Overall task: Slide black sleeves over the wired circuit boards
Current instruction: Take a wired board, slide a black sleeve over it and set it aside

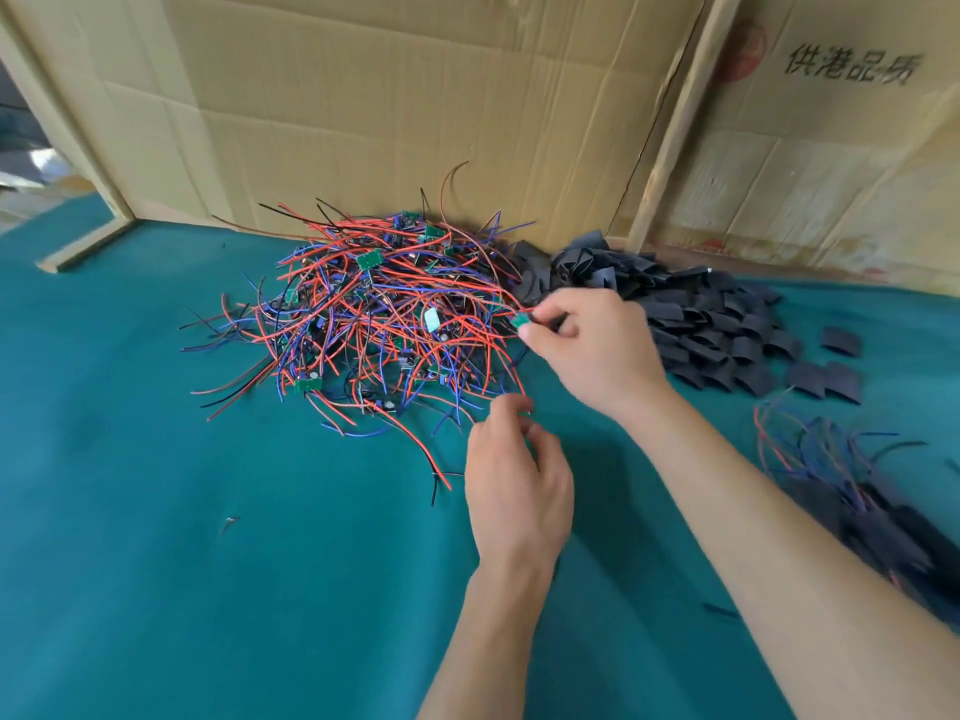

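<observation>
A small green wired circuit board [518, 321] is pinched by the right hand [592, 350] at frame centre, beside the tangled red and blue wire heap [374, 309]. The left hand [514, 475] is curled around its thin wires. Judged light, limp-wired; best gripped at board edges. Flat black sleeves [701, 319] are piled at right.

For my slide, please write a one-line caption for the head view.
Right hand pinches a green circuit board from the wire pile; left hand gathers its wires beside black sleeves.

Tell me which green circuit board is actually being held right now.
The small green board at the pile's right edge, pinched by the right hand. The other boards lie loose in the wire tangle.
</observation>
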`<state>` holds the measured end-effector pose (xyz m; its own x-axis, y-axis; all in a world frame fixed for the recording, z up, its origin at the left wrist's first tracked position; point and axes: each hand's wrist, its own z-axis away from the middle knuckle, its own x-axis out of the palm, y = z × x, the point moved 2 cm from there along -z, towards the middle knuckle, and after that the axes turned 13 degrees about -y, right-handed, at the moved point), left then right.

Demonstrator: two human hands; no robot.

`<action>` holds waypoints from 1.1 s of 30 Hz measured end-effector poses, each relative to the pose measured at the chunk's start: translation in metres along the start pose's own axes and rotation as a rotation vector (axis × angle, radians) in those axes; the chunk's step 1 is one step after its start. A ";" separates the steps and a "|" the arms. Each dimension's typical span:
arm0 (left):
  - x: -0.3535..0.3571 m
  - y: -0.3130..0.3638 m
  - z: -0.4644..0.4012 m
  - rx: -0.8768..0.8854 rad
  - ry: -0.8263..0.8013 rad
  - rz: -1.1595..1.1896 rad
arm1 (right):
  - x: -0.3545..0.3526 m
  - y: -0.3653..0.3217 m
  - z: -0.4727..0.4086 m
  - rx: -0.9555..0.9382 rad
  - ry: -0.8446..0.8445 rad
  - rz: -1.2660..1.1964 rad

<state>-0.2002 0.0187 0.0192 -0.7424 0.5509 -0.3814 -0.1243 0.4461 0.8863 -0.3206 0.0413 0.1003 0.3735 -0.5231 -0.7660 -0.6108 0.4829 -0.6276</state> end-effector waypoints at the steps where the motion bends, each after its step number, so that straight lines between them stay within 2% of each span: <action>1: 0.000 0.001 0.000 0.002 -0.006 0.026 | -0.005 0.008 0.015 -0.011 -0.001 -0.008; 7: 0.003 0.004 0.002 0.059 -0.134 0.115 | -0.006 0.039 0.083 0.015 -0.048 -0.048; 9: 0.004 0.003 0.003 0.070 -0.166 0.163 | -0.006 0.043 0.089 -0.002 -0.042 0.051; 12: 0.002 0.002 0.001 0.050 -0.162 0.188 | -0.003 0.038 0.093 -0.073 -0.181 0.190; 15: 0.001 0.001 0.001 0.054 -0.141 0.175 | -0.009 0.037 0.088 -0.069 -0.280 0.096; 17: 0.002 0.002 0.001 0.051 -0.134 0.167 | -0.019 0.046 0.071 0.021 -0.195 0.027; 20: 0.003 0.001 0.001 0.002 -0.130 0.219 | -0.028 0.068 0.035 0.203 -0.010 0.134; 25: 0.003 0.000 0.001 -0.024 -0.115 0.289 | -0.014 0.091 -0.003 0.396 0.074 0.316; 33: 0.004 -0.001 0.001 -0.041 -0.165 0.269 | 0.001 0.098 -0.017 0.421 0.211 0.478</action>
<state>-0.2022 0.0213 0.0166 -0.6355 0.7540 -0.1664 0.0328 0.2416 0.9698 -0.3917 0.0763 0.0405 -0.0412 -0.2896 -0.9563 -0.3346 0.9058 -0.2599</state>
